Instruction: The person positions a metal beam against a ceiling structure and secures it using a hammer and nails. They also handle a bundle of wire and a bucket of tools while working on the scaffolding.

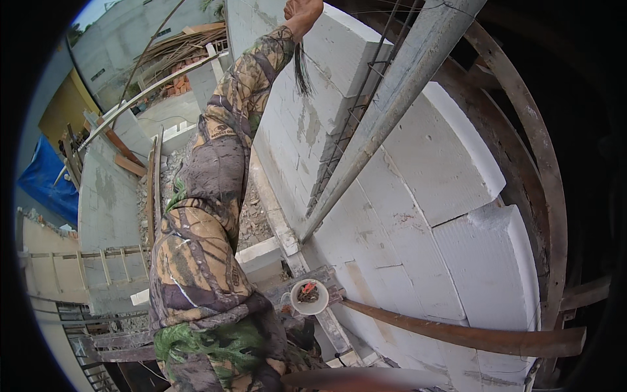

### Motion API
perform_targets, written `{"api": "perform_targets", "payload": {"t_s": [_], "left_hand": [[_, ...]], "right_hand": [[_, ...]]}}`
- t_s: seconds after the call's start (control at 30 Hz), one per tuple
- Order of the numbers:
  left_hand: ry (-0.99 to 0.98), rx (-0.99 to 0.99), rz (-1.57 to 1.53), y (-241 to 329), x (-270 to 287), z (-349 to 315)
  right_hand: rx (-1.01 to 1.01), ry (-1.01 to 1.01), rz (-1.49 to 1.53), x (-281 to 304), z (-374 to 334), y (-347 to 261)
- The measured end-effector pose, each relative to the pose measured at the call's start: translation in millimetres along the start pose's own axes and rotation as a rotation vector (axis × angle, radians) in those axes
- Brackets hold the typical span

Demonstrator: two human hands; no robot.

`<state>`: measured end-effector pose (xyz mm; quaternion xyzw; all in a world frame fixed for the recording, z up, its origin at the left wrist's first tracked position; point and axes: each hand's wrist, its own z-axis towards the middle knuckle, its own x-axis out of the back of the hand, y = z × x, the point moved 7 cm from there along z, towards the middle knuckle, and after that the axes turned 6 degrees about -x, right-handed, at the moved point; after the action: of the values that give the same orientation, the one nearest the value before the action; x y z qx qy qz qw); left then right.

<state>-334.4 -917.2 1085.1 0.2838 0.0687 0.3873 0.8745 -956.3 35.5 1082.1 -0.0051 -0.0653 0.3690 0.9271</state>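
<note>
My left arm, in a camouflage sleeve, reaches up to the top edge of the view. There my left hand [302, 14] is closed, partly cut off by the edge, at the height of the top of a white block wall [333, 72]. A bundle of thin black wires [301, 70] hangs down from its grip. My right hand does not show. Close to the lower edge lies a blurred, reddish-brown shape [366, 379] that I cannot make out.
A grey metal pole [392, 111] slants beside a thin rebar cage [356, 108] at the wall corner. Below, a white bucket [309, 296] holding small items stands on a plank. A wooden beam [464, 336] juts out right. Rubble [251, 219] and a blue tarp [49, 179] lie left.
</note>
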Motion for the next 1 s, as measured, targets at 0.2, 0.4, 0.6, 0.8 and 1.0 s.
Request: {"api": "perform_targets", "payload": {"t_s": [0.2,0.4,0.6,0.8,1.0], "left_hand": [[-0.077,0.075,-0.755,46,171,7],[-0.443,0.099,-1.174,98,329,-104],[-0.117,0.413,-0.772,83,367,-352],[-0.087,0.439,-0.364,39,394,-488],[0.145,0.554,-0.451,37,413,-513]], "right_hand": [[-0.017,-0.022,0.093,51,-136,-105],[-0.042,-0.486,1.08,12,-235,-351],[-0.046,-1.27,1.798,20,-236,-617],[0.058,-1.994,2.045,121,-284,-759],[-0.071,-1.885,2.062,128,-321,-762]]}}
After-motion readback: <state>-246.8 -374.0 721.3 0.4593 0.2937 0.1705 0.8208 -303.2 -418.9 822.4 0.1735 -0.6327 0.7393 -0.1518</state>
